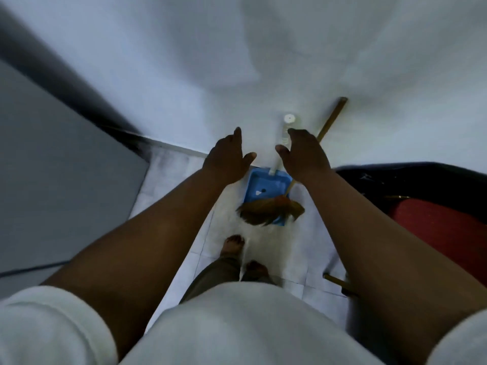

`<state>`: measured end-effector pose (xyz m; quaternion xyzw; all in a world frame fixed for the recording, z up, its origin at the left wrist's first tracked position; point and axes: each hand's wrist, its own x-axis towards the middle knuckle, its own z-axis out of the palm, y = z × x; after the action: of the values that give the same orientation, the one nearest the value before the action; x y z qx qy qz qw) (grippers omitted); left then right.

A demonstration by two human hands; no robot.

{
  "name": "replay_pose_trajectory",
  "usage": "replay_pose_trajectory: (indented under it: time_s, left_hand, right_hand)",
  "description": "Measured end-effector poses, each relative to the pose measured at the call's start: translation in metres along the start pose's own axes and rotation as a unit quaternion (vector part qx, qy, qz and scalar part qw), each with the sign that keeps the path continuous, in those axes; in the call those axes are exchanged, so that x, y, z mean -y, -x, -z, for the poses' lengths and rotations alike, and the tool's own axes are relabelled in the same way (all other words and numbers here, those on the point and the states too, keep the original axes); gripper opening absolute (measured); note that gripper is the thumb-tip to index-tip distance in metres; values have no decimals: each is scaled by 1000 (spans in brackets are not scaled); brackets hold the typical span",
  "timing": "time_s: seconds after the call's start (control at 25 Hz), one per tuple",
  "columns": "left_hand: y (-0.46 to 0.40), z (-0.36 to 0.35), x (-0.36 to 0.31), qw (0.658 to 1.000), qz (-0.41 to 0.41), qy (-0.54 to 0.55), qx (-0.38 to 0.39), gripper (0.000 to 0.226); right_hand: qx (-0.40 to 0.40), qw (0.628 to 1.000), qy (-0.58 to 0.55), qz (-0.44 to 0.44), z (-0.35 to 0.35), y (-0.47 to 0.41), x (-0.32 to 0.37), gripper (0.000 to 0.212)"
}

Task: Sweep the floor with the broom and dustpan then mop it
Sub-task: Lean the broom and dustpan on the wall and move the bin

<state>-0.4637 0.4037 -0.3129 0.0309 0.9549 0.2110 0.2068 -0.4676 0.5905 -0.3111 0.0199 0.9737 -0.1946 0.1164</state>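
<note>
A blue dustpan (266, 187) stands on the pale tiled floor by the white wall, its white handle (286, 127) rising between my hands. A broom leans there too: its brown bristles (271, 210) lie over the pan's front, and its wooden stick (333, 117) slants up to the right against the wall. My left hand (226, 159) hovers left of the white handle with relaxed fingers, holding nothing. My right hand (307, 154) is just right of the handle, fingers spread, empty, covering part of the broom stick. No mop is in view.
A grey door or panel (66, 180) fills the left side. A red-seated chair with a dark frame (434, 219) stands close on the right; one wooden leg (337, 281) pokes out near the floor. My bare feet (234, 245) stand on the tiles just behind the dustpan.
</note>
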Motion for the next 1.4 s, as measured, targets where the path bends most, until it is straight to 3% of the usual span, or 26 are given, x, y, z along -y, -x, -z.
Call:
replay_pose_trajectory:
  time_s: [0.16,0.36,0.52,0.6,0.68,0.96,1.4]
  left_hand:
    - [121,31,49,987,69,-76,-125,77]
    - [275,43,104,943,231,-64,-230,77]
    - [417,26,157,878,374,-32,-298,78]
    - [515,-2,187,821,470,-9,-324,78]
    - [549,-14,196,815,489,8,-310,78]
    - [837,-126,236,629,697,55,-341,79]
    - [1036,-230,235,394,832,145,-363,79]
  right_hand:
    - [-52,978,89,184,4,46,83,65]
    - [-89,897,130,414,-14,128,191,68]
    - [-38,823,125,552,-51,228,287,70]
    - [0,763,130,633,-88,304,342,70]
    - [5,758,116,642,-103,330,360,70]
    - [126,584,75,798,-227,618,472,72]
    - [215,357,50,907,-334,889,535,71]
